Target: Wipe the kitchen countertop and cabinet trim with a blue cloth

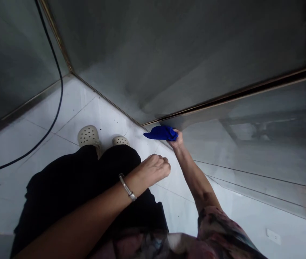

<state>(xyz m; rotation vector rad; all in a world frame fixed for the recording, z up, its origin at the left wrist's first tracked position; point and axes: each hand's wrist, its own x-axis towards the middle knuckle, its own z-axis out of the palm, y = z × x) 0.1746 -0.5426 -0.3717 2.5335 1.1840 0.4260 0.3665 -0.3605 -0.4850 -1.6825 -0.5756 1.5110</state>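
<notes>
My right hand (176, 139) is closed around a bunched blue cloth (160, 133), whose loose end points left. Hand and cloth are near the foot of a grey glossy panel (223, 133), by the seam where it adjoins a larger dark panel (169, 54). I cannot tell whether the cloth touches the surface. Below and left of it, my left hand (155, 167) is curled into a fist in front of my knees, with nothing showing from it. A silver bracelet (127, 187) circles the left wrist.
A black cable (58, 97) curves down the left side onto the white tiled floor (69, 115). My feet, in beige clogs (88, 135), stand close to the dark panel's base. Another panel (4, 57) rises at left. A socket plate (273, 236) is at lower right.
</notes>
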